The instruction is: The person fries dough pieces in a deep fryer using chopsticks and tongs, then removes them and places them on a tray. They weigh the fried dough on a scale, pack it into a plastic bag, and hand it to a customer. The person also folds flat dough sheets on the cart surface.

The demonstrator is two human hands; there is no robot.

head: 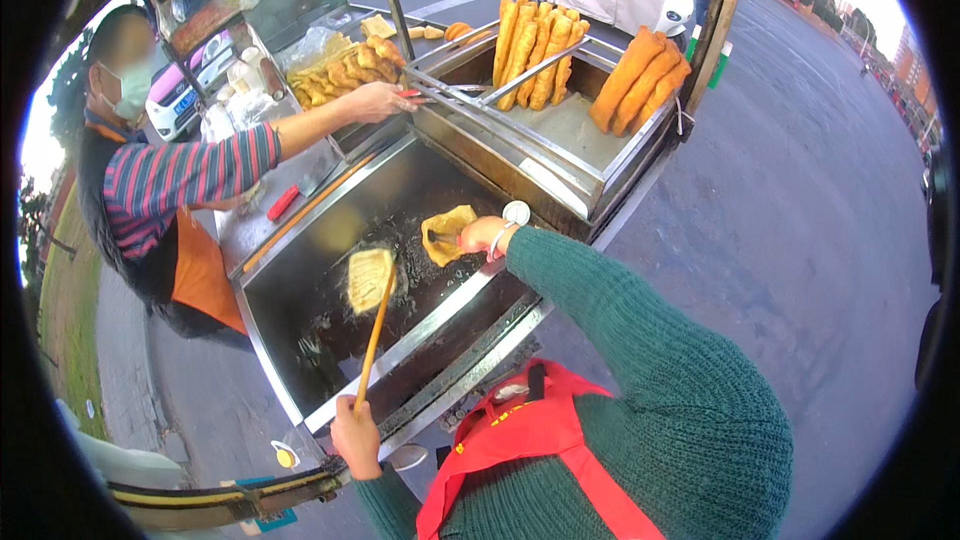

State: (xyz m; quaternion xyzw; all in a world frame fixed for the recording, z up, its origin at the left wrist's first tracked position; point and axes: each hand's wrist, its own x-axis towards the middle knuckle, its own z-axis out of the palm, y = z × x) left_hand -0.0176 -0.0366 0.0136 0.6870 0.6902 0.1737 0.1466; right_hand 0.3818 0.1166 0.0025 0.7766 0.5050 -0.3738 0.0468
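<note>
My left hand (355,436) grips a long wooden stick (375,341) at the near edge of a metal frying vat (300,330). The stick's far end touches a pale square piece of dough (370,282), which floats in dark bubbling oil. Over the vat's right part, my right hand (484,235) holds a dark-tipped tool (439,237) whose end rests on a more golden piece of dough (448,229). My right fingers largely hide the tool's handle. A wristwatch (517,212) and a bracelet are on my right wrist.
Fried dough sticks (536,52) stand in a metal draining rack (600,172) beyond the vat. Across on the left, a masked co-worker (135,165) holds red-handled tongs (411,93) near a tray of fried pieces (345,71). A red-handled scraper (283,202) lies on the side ledge. A wooden post (716,22) stands at the right.
</note>
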